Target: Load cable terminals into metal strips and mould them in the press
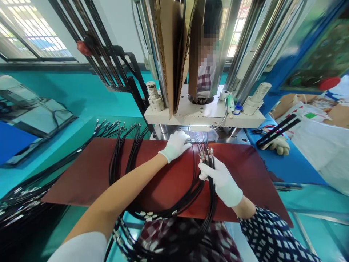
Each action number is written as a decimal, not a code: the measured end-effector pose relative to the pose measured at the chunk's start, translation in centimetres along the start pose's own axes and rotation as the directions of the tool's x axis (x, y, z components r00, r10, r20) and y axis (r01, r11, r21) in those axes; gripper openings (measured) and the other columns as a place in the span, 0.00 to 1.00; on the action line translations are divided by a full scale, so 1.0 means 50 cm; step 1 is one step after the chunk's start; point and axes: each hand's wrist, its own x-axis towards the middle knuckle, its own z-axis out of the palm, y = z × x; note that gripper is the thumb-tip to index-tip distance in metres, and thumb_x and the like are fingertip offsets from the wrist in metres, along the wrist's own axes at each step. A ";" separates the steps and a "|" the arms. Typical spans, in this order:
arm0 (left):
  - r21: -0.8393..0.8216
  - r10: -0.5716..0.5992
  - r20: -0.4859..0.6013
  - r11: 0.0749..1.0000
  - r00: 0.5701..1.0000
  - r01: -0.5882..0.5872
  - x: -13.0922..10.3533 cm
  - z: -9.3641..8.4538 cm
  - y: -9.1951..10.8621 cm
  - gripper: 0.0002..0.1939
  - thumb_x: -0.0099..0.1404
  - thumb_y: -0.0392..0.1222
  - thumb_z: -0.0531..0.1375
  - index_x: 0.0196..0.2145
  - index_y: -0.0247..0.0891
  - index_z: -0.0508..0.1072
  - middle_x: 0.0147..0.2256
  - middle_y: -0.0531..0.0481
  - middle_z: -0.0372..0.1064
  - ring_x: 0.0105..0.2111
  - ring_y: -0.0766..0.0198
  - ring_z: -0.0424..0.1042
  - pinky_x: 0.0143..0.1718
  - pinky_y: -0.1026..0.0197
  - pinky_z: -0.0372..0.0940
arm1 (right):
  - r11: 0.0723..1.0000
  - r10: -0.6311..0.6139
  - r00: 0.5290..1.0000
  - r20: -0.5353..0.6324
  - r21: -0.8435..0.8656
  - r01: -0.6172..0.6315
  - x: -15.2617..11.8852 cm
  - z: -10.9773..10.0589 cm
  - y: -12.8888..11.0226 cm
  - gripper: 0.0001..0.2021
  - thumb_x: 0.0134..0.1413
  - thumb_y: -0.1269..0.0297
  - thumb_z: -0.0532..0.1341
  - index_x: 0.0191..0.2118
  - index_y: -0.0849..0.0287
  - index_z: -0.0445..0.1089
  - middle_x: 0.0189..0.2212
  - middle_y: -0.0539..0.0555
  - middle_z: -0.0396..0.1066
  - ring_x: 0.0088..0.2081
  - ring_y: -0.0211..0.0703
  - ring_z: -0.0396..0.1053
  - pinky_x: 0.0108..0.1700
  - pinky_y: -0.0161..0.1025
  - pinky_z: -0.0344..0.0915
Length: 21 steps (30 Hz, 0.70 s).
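Note:
My right hand [220, 182], in a white glove, is closed round a bundle of black cables [212, 196] just below their metal end fittings [207, 153]. Thin bare wire ends [201, 140] point up from there toward the machine's base. My left hand [177, 145], also gloved, lies at the front edge of the metal base plate [166, 134]. Its thumb and fingers are apart, close to a single thin cable [193, 156] running down from the machine. The cables from my right hand loop down over the brown-red mat [166, 182] and my lap.
A press with a white plate [174, 118] and upright steel columns stands ahead. More black cables [136, 149] lie at the left, others in a large heap [24, 207]. Gloves [280, 145] lie on the blue surface [291, 165] at right. Behind the machine is a person [205, 78].

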 end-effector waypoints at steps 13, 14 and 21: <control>0.181 -0.380 0.223 0.921 0.898 0.345 -0.225 -0.071 -0.047 0.13 0.74 0.46 0.47 0.46 0.35 0.64 0.32 0.45 0.72 0.32 0.51 0.76 0.32 0.56 0.64 | 0.992 0.121 0.991 0.049 0.036 -0.123 0.001 -0.037 0.007 0.19 0.48 0.51 0.73 0.34 0.63 0.72 0.28 0.52 0.70 0.29 0.38 0.68 0.37 0.42 0.71; 0.106 -0.410 0.224 0.912 0.884 0.396 -0.245 -0.084 -0.052 0.12 0.74 0.47 0.47 0.45 0.37 0.63 0.30 0.48 0.71 0.31 0.54 0.75 0.32 0.58 0.63 | 0.993 0.116 0.992 0.045 0.028 -0.117 0.000 -0.035 0.004 0.19 0.48 0.52 0.73 0.36 0.63 0.73 0.30 0.53 0.71 0.30 0.38 0.69 0.37 0.40 0.70; -0.822 -0.173 0.299 0.453 0.939 0.345 -0.238 -0.116 0.012 0.18 0.72 0.56 0.48 0.36 0.38 0.65 0.20 0.59 0.57 0.17 0.70 0.56 0.21 0.66 0.54 | 0.922 0.171 0.937 0.305 0.287 -0.261 0.010 -0.024 0.024 0.19 0.52 0.52 0.70 0.44 0.56 0.72 0.20 0.42 0.57 0.16 0.26 0.45 0.17 0.30 0.42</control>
